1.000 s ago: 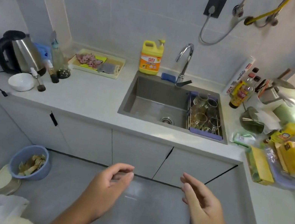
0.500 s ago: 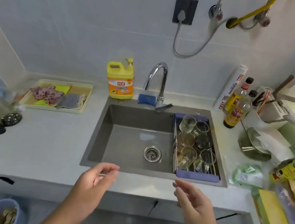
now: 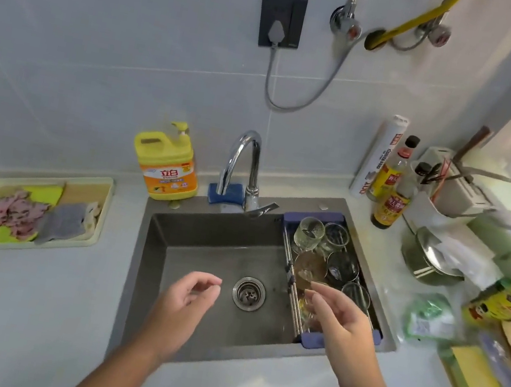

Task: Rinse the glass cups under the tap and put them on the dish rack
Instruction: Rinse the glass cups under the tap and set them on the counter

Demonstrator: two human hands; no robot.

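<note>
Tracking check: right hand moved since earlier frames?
Yes: the right hand advanced from before the grey metal sink to above its purple-ended wire dish rack.

I see 2 bare hands, the left hand point(image 3: 191, 298) and the right hand point(image 3: 339, 319), each on a slender forearm, uncovered throughout.

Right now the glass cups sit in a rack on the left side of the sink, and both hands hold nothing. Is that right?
Not quite. The head view shows the glass cups in the dish rack on the right side of the sink, not the left. The left hand and right hand do hold nothing.
</note>
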